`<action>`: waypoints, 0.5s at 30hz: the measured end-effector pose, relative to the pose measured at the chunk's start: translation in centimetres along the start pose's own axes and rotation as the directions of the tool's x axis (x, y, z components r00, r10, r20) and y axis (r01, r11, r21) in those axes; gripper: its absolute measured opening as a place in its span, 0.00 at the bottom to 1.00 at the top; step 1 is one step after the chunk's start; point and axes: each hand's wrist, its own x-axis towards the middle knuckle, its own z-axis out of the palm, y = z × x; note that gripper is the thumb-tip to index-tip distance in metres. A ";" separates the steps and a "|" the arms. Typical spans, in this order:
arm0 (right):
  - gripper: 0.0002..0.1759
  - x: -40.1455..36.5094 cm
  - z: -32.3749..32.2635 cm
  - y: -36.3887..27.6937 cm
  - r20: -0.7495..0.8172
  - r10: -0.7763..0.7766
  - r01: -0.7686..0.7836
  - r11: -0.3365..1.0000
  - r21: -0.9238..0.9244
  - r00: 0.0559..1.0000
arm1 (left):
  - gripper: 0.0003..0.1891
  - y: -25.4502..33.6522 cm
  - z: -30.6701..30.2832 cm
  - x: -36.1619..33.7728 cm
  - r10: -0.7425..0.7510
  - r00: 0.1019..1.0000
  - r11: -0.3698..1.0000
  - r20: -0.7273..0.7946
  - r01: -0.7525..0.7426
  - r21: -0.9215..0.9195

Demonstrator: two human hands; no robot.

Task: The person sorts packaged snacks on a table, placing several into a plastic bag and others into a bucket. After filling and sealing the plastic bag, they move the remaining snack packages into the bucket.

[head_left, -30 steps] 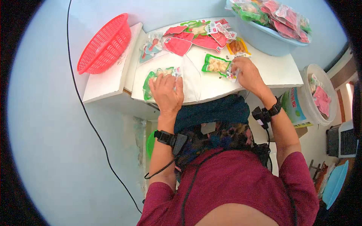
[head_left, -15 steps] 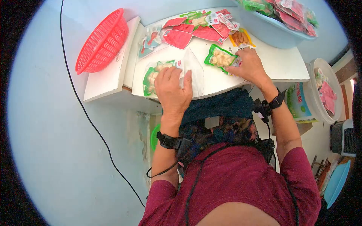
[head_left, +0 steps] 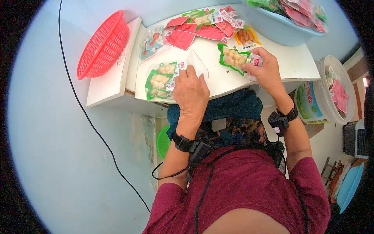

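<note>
My right hand [head_left: 265, 69] pinches the end of a green-edged packet [head_left: 234, 58] of pale pieces, at the right part of the white table [head_left: 288, 64]. On the table's left part, my left hand [head_left: 191, 89] rests with bent fingers on the lower edge of a clear plastic bag [head_left: 198, 64]. Inside or under that bag lie green-edged packets [head_left: 159, 82]; their right ends are partly covered by my fingers. Whether the left fingers grip the bag is hard to see. Behind my right hand is a yellow-edged packet [head_left: 246, 36] with brown contents.
Red packets [head_left: 180, 39] are heaped at the table's back, beside a clear bag with blue and red print [head_left: 156, 40]. A red basket [head_left: 104, 46] leans at the left. A blue basin [head_left: 280, 33] of packets is at the back right, a white bucket [head_left: 323, 99] at the right.
My right hand has picked up the green-edged packet's end and tilted it. My left hand has slid right and down, uncovering more of the packets in the clear bag.
</note>
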 end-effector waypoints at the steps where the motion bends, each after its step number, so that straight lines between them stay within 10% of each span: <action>1: 0.20 -0.3 -0.2 -0.5 0.028 0.040 -0.042 0.995 0.094 0.999 | 0.18 -0.1 0.2 0.0 0.001 1.000 1.000 -0.016 -0.001 0.008; 15: 0.21 -3.5 3.2 -1.7 0.385 0.147 -0.378 0.671 0.637 0.911 | 0.02 -0.1 -0.7 0.0 0.029 0.987 0.996 -0.157 -0.041 -0.078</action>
